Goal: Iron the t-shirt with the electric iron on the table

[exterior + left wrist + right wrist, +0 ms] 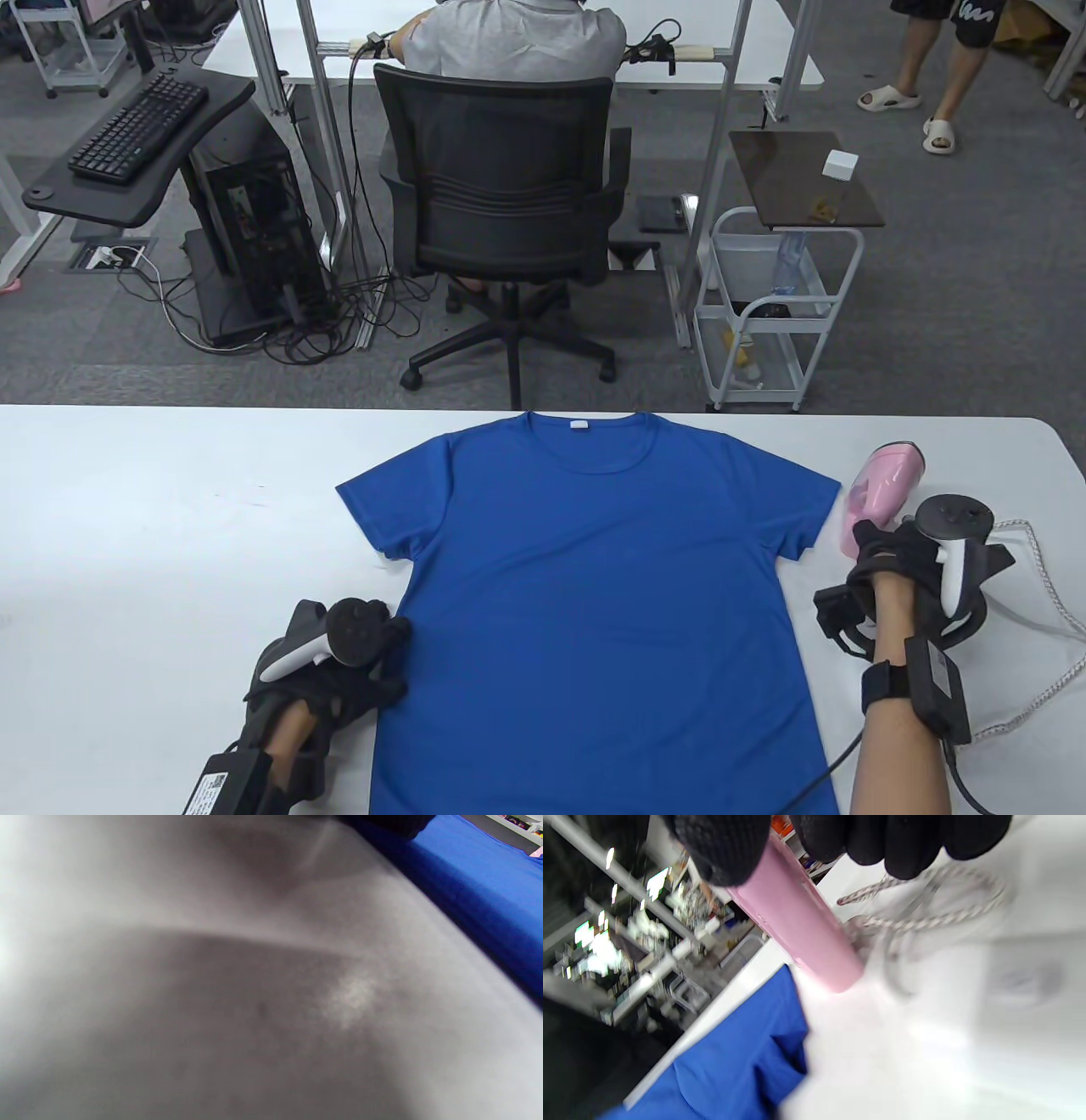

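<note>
A blue t-shirt (pixel 594 594) lies flat on the white table (pixel 153 526), collar at the far side. My right hand (pixel 891 552) grips the handle of a pink electric iron (pixel 882 488) just right of the shirt's right sleeve. In the right wrist view my gloved fingers (pixel 908 844) wrap the pink iron handle (pixel 797 921) above the table, with the blue sleeve (pixel 746 1065) below. My left hand (pixel 339 671) rests on the table at the shirt's left lower edge. The left wrist view shows blurred table and the shirt (pixel 479 887).
The iron's braided white cord (pixel 1052 611) loops on the table right of my right hand and shows in the right wrist view (pixel 925 912). Beyond the table's far edge stand an office chair (pixel 501 229) and a white cart (pixel 776 314).
</note>
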{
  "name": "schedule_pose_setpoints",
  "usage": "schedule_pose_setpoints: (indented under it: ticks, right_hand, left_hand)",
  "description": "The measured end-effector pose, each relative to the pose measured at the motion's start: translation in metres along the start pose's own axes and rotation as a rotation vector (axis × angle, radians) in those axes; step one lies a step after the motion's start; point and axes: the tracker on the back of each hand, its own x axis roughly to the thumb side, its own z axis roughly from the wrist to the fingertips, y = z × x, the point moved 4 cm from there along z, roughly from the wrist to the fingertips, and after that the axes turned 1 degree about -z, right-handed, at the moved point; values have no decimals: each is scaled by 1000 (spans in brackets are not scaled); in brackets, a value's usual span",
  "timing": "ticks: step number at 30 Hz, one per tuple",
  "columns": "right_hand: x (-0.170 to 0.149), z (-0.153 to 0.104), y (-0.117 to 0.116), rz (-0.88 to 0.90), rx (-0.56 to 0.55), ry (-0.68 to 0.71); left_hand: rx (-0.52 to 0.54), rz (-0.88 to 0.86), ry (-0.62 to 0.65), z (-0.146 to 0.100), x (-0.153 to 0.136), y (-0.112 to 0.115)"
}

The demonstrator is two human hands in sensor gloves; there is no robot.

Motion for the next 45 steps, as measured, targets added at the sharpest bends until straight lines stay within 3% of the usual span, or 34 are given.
schedule_pose_setpoints:
  ticks: [6, 11, 17, 35, 43, 45]
  right_hand:
    - [10, -28, -8, -249, 137, 157]
    - [10, -44, -24, -439, 146, 237]
    - [1, -49, -42, -486, 213, 262]
    - [-1, -54, -61, -626, 201, 325]
    - [-1, -60, -61, -634, 133, 346]
    - [4, -69, -52, -581, 26, 366]
  left_hand:
    - [4, -5, 0, -1, 0, 0]
    - [3, 0, -1, -1, 0, 0]
    - [4, 1, -3, -1, 0, 1]
    - [3, 3, -5, -2, 0, 1]
    - [-6, 42, 9, -6, 4, -1]
    - [-4, 55, 1, -16, 9, -9]
